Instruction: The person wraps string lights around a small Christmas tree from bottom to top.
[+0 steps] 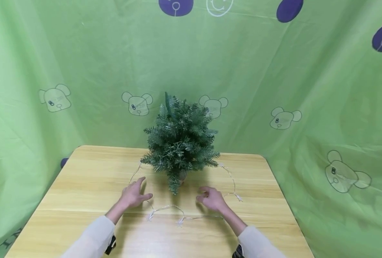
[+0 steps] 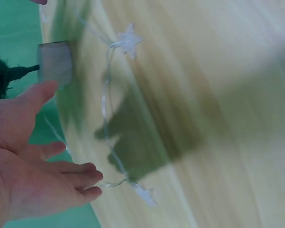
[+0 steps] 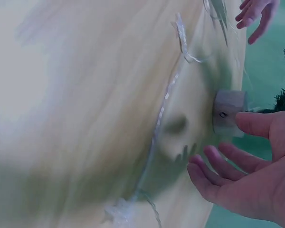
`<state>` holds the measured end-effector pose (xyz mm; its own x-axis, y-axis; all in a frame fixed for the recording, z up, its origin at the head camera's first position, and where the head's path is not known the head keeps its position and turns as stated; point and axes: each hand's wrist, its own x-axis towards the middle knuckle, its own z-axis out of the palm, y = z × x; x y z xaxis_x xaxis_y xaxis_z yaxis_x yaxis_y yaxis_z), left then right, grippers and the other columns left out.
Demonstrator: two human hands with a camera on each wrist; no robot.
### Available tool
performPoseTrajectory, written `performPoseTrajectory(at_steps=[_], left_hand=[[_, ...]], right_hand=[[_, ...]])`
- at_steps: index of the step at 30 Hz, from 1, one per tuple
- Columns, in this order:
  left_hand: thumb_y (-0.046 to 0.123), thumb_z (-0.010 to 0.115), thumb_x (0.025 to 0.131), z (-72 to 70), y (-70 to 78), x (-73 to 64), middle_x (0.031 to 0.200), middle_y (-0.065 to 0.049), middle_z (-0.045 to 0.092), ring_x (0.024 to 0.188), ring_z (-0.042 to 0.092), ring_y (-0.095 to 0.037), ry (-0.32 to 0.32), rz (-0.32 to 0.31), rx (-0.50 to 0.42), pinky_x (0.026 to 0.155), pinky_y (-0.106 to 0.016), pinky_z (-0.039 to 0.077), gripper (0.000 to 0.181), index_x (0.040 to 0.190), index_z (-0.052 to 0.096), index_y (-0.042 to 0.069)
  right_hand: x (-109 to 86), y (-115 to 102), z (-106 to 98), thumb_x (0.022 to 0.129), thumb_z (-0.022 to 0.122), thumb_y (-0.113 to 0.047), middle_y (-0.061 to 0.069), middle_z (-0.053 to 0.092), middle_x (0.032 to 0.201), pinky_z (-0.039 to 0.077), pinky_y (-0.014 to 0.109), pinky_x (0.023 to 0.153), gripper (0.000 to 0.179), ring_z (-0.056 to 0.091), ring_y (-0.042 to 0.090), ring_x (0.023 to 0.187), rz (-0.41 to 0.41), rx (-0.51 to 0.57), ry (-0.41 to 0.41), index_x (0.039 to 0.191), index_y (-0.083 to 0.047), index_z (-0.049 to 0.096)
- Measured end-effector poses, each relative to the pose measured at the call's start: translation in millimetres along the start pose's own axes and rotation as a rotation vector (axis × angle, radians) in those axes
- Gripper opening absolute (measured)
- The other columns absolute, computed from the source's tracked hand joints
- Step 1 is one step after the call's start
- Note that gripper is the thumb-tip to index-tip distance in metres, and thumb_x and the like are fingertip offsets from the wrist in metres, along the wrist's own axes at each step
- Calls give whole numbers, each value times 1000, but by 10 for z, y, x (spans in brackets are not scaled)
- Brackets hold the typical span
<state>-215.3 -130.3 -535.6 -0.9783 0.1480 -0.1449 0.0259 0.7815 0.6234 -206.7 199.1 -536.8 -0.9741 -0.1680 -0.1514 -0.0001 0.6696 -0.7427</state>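
Note:
A small artificial Christmas tree (image 1: 182,138) stands upright near the back of the table, on a short greyish base (image 3: 228,113). Round it on the tabletop lies a clear string of lights (image 1: 198,217) with star-shaped pieces, such as one star (image 2: 129,41) in the left wrist view. To the left of the trunk, my left hand (image 1: 133,194) hovers over the string with fingers spread and thumb apart. My right hand (image 1: 212,199) is on the opposite side, fingers loosely bent, holding nothing. Behind the tree, part of the string is hidden by the branches.
The light wooden table (image 1: 81,193) has rounded back corners. Green curtains (image 1: 107,64) with printed bear faces hang behind the table and along both sides.

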Motion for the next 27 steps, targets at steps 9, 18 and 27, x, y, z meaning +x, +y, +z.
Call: performPoseTrajectory(at_steps=[9, 18, 27], left_hand=[[-3, 83, 71, 181, -114, 11, 124, -29, 66, 60, 62, -14, 3, 2, -83, 67, -35, 59, 70, 137, 58, 1], [-6, 82, 67, 230, -160, 29, 107, -24, 73, 92, 71, -34, 62, 37, -100, 80, -44, 62, 57, 121, 68, 1], [-8, 80, 68, 260, -197, 30, 97, -15, 76, 85, 72, -23, 53, -4, -171, 71, -34, 62, 41, 107, 75, 3]], right_hand=[[-70, 59, 131, 86, 72, -13, 14, 74, 109, 59, 44, 85, 40, 69, 24, 93, 36, 85, -126, 123, 3, 66], [-108, 110, 231, 80, 77, -9, 10, 77, 95, 59, 35, 78, 31, 69, 17, 83, 19, 165, -193, 109, 2, 73], [-167, 136, 382, 74, 81, -4, 13, 76, 93, 56, 29, 75, 24, 67, 14, 81, 27, 219, -216, 97, 2, 76]])
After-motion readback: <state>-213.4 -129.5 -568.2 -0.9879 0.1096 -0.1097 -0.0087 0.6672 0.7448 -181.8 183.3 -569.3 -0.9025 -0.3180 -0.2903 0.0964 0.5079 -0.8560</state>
